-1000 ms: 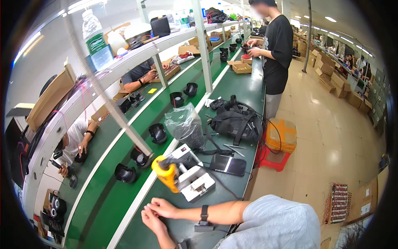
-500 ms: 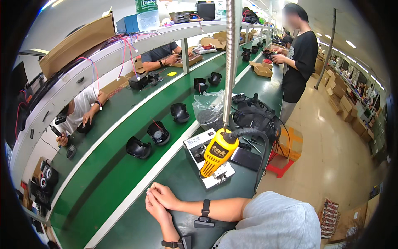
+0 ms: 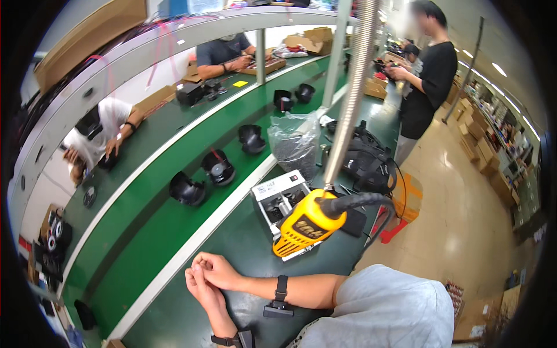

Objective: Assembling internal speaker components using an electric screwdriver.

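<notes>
My right hand [image 3: 220, 272] and my left hand [image 3: 204, 291] meet fingertip to fingertip above the near edge of the green bench. Both have their fingers drawn together in a pinch; whatever may lie between them is too small or hidden. Each wrist carries a black strap with a small black box. Beyond my hands, a yellow power tool [image 3: 310, 223] with a black cable hangs from a metal coil spring [image 3: 354, 87]. Behind it stands a white box-like fixture [image 3: 284, 184] with dark parts inside, and neither hand touches it.
A green conveyor belt [image 3: 145, 243] carries several black curved housings [image 3: 187, 188] past the bench. A clear plastic bag [image 3: 295, 142] and a black backpack [image 3: 365, 159] lie behind the fixture. People work across the belt and at the far right. A red stool [image 3: 393, 231] holds a carton.
My view has shifted, and the yellow tool hangs more tilted. The belt's housings appear slightly further left, and another black piece shows at lower left. My hands stay joined.
</notes>
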`<state>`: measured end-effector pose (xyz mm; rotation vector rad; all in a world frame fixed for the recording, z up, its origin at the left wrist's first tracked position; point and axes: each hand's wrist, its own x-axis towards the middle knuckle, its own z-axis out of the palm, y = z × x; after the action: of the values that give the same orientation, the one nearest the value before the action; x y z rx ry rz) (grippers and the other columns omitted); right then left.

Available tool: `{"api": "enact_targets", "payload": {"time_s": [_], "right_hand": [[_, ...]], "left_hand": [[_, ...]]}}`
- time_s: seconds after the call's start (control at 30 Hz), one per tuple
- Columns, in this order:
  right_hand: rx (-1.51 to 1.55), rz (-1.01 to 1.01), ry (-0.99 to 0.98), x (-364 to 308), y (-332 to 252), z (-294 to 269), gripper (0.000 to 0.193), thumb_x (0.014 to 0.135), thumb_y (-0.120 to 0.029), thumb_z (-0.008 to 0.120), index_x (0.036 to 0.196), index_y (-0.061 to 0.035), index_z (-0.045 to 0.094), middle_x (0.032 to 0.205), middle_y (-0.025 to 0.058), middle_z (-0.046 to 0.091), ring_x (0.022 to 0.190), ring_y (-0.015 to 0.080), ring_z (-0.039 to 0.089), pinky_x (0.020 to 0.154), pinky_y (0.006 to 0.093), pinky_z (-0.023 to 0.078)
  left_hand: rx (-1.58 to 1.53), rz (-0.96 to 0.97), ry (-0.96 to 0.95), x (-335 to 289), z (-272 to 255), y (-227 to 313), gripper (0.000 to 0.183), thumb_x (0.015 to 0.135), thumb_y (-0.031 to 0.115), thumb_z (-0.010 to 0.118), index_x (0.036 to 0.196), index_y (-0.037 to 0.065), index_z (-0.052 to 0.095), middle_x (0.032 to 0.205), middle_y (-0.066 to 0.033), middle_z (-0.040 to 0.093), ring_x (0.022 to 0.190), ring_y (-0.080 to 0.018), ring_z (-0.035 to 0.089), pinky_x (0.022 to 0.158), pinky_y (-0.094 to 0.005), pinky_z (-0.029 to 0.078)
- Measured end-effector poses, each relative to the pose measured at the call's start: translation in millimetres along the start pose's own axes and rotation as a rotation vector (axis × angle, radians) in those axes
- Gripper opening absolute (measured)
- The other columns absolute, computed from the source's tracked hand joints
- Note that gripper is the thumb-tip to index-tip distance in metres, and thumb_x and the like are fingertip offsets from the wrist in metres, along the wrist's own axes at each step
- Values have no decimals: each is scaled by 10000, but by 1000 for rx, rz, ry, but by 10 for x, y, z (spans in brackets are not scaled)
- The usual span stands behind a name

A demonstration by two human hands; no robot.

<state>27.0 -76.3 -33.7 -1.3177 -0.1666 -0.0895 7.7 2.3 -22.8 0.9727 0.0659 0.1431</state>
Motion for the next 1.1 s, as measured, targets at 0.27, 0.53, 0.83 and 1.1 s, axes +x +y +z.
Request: {"api": "enact_targets", "payload": {"time_s": [0.27, 0.53, 0.83, 1.1], "right_hand": [[14, 42, -1, 49, 137, -56, 77, 980, -44, 602, 1044, -9, 628, 927, 32, 686, 857, 82, 646, 763, 247, 532], [-141, 60, -9, -49, 228, -30, 71, 984, -15, 565, 1011, -3, 630, 935, 47, 692, 870, 90, 649, 788, 255, 536], [-114, -7, 11, 22, 50, 36, 81, 971, -14, 568, 969, -11, 648, 902, 69, 709, 844, 133, 662, 776, 295, 549], [-104, 27, 12, 28, -17, -62, 21, 973, -21, 595, 968, -15, 615, 881, 30, 634, 824, 104, 599, 754, 245, 498]], "left_hand": [[-94, -37, 41, 118, -39, -78, 265, 958, 52, 679, 780, 123, 497, 800, 43, 560, 740, -45, 514, 683, -215, 443], [-110, -27, 101, -2, -103, -133, 323, 938, 38, 706, 759, 134, 455, 786, 30, 563, 725, -52, 516, 670, -218, 441], [48, 40, 133, 45, -97, -139, 210, 941, 91, 722, 824, 99, 548, 856, -7, 629, 823, -90, 599, 738, -244, 503], [-17, 24, 85, 58, 40, -121, 302, 927, 144, 762, 813, 115, 483, 843, 10, 622, 804, -58, 593, 715, -236, 501]]}}
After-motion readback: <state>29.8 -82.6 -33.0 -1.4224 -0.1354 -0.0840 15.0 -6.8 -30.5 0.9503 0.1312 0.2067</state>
